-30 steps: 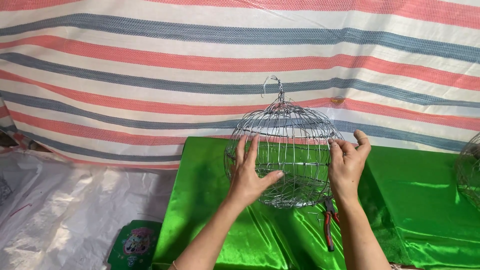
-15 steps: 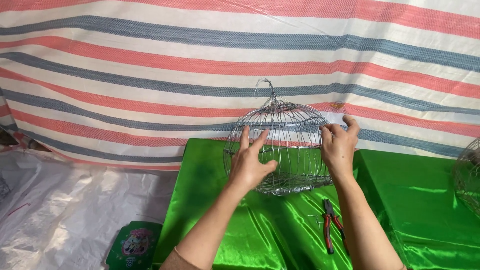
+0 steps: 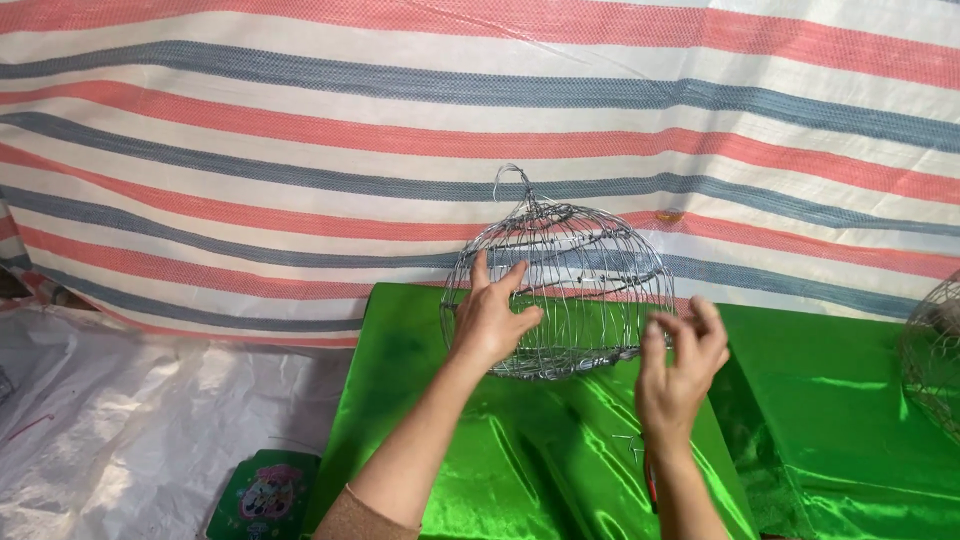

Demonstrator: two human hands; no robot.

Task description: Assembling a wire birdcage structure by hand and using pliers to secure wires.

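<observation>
- Wire cage (image 3: 570, 290): dome-shaped, stands upright on the green satin cloth (image 3: 500, 470); hook loop at top, flat ring base down. Long axis approx. vertical.
- My left hand (image 3: 490, 320): fingers spread, palm pressed flat vs. the cage's left wall, approx. mid-height. Contact confirmed.
- My right hand (image 3: 675, 365): off the cage, just beside its lower right rim, nearer me. Fingers loosely curled, part open; I can't tell if they pinch anything.
- Key relation: cage lies fwd of both hands, centred between them. Left hand is the nearer one, touching; right is apart by a small gap.
- Red-handled pliers (image 3: 651, 480): mostly hidden behind my right wrist.
- Second wire cage (image 3: 935, 355): far right edge, well apart.
- Backdrop: striped tarp (image 3: 300, 150).
</observation>
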